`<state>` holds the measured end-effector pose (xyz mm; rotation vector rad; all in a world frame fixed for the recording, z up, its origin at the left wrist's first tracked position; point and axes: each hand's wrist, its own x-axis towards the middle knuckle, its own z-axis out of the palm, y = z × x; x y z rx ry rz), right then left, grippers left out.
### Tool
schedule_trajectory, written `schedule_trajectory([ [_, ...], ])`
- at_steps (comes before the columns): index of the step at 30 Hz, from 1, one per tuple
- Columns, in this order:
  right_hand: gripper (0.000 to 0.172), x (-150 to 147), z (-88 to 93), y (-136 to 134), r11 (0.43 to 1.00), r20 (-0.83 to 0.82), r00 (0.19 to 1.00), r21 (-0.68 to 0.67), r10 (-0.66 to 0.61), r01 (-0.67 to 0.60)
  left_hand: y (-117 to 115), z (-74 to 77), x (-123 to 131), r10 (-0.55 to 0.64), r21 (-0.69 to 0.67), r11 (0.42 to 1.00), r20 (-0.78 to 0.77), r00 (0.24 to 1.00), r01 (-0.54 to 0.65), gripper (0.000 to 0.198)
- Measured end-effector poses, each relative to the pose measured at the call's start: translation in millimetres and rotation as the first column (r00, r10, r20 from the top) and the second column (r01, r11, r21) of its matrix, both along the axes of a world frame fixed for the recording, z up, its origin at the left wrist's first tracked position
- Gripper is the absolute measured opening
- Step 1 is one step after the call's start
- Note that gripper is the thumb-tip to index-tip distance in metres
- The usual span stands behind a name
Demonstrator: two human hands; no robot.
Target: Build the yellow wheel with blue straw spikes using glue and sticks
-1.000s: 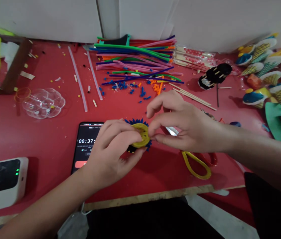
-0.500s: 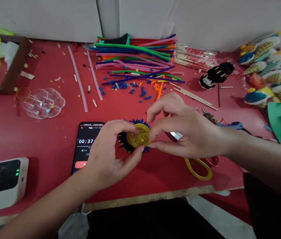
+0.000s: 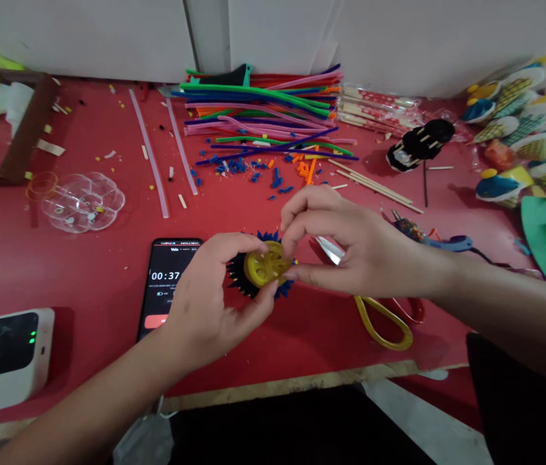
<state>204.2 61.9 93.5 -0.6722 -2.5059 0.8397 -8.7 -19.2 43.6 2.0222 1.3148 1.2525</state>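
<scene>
A yellow spoked wheel (image 3: pixel 264 266) with a spiky black and blue rim is held just over the red table. My left hand (image 3: pixel 217 290) is closed on it from the left, forefinger on top and thumb at its lower edge. On the opposite edge, the thumb and fingers of my right hand (image 3: pixel 335 242) pinch the wheel; whether a small piece is between them I cannot tell. Beneath and beside my right hand lie scissors (image 3: pixel 383 326) with a yellow and red handle, the blade partly covered.
A phone (image 3: pixel 169 284) showing a timer lies left of the wheel, with a white device (image 3: pixel 11 361) farther left. Fuzzy craft sticks (image 3: pixel 263 103) are piled at the back. Elsewhere are a clear compartment tray (image 3: pixel 84 203), wooden sticks (image 3: pixel 374 187), a black figure (image 3: pixel 421 145) and pliers (image 3: pixel 432 240).
My right fingers have shifted slightly up and left along the wheel's edge, with the fingertips nearer together. The wheel has tilted a little, and more of the scissor blade shows.
</scene>
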Motion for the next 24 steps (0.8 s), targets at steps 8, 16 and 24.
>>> schedule_trajectory([
  [8,0.024,-1.6,-7.2,5.8,0.945,-0.026,0.996,-0.32,-0.084,0.071,-0.3,-3.0,-1.2,-0.017,-0.103,0.994,0.087,0.996,0.026,0.044],
  [16,0.028,-1.3,-3.7,11.9,0.927,0.038,0.998,-0.37,-0.048,0.058,-0.1,-11.6,-6.1,-0.059,-0.104,0.992,0.137,0.989,0.074,0.053],
  [24,0.036,-4.3,0.9,0.7,0.928,0.022,0.999,-0.368,-0.049,0.054,-0.5,-11.7,-6.9,-0.092,-0.001,0.996,0.115,0.989,0.093,0.057],
])
